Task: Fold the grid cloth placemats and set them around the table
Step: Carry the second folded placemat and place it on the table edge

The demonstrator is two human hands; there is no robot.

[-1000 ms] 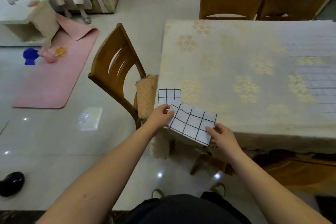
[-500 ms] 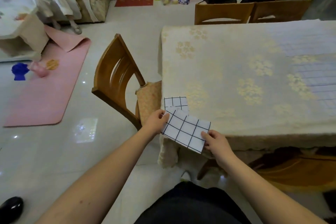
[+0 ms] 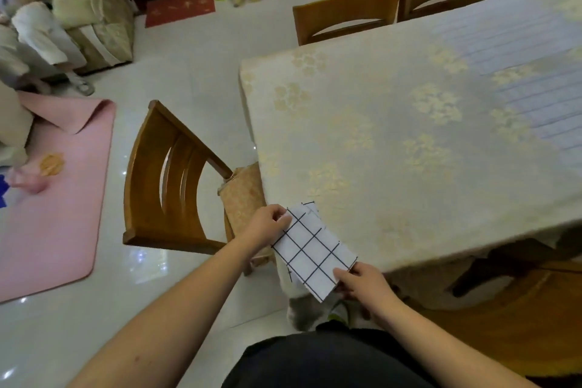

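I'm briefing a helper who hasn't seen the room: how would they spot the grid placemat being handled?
Find the table under its pale floral cloth and go to its near left corner, beside the wooden chair. There the left hand and right hand pinch opposite ends of the folded placemat, the only white cloth with dark grid lines.

Glossy pale tile floor (image 3: 195, 79), light glints lower left. Wood chair (image 3: 167, 186) centre-left, two more chairs (image 3: 396, 9) top right behind table (image 3: 393, 123) with floral cloth. Pink mat (image 3: 56, 198) left. Sofa (image 3: 94, 16) upper left. Red doormat (image 3: 179, 6) top centre.
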